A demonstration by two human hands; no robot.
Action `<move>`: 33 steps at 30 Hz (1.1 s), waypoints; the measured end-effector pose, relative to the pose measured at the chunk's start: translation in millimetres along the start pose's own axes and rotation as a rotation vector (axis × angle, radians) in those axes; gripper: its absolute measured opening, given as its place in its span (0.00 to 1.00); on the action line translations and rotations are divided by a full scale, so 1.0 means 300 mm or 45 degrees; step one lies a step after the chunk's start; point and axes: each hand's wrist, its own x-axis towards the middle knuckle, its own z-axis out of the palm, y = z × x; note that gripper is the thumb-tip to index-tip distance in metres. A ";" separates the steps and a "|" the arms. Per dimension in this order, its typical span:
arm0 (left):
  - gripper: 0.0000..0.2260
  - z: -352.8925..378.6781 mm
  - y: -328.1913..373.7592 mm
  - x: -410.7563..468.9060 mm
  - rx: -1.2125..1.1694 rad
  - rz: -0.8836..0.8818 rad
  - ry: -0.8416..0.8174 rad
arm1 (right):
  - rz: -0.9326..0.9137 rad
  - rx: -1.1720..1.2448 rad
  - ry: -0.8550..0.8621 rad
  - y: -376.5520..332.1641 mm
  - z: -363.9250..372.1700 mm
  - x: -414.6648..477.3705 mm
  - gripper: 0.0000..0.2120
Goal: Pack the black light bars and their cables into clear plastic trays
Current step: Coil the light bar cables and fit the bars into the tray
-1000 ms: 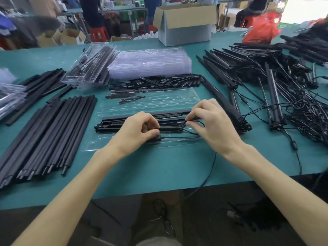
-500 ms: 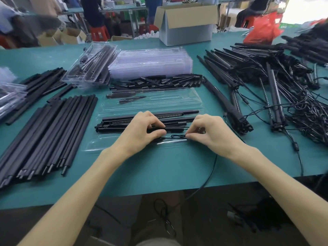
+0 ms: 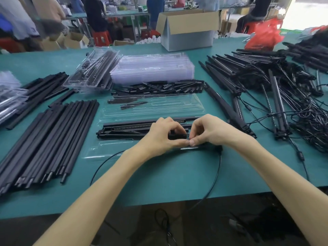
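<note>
At the far left we saw a bundle of long black plastic strips (image 3: 48, 139) lying side by side on the teal table (image 3: 159, 178). Just right of it sat a clear plastic tray (image 3: 110, 148), opened flat, with slim black light bars (image 3: 127, 129) lying lengthwise across its middle. The left hand (image 3: 163, 137) had its fingers curled over the right end of the nearer bar, thumb tucked below, gripping it. The right hand (image 3: 211, 132) met it thumb to thumb, its fingers bent tight and pinching a thin black cable (image 3: 219, 167) (the pinch itself was mostly hidden). The cable ran from beneath that hand off the table's near edge. Farther right lay a tangled heap of black bars and wires (image 3: 284, 96).
</note>
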 end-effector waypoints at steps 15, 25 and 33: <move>0.12 0.027 -0.010 0.027 0.137 -0.087 0.020 | 0.182 -0.187 -0.617 -0.107 -0.099 0.126 0.04; 0.13 0.052 -0.025 0.025 0.138 -0.067 0.053 | 0.119 -0.190 0.213 -0.104 -0.107 0.292 0.06; 0.13 0.058 -0.025 0.023 0.119 -0.059 0.066 | 0.633 -0.158 0.517 -0.019 -0.044 0.424 0.27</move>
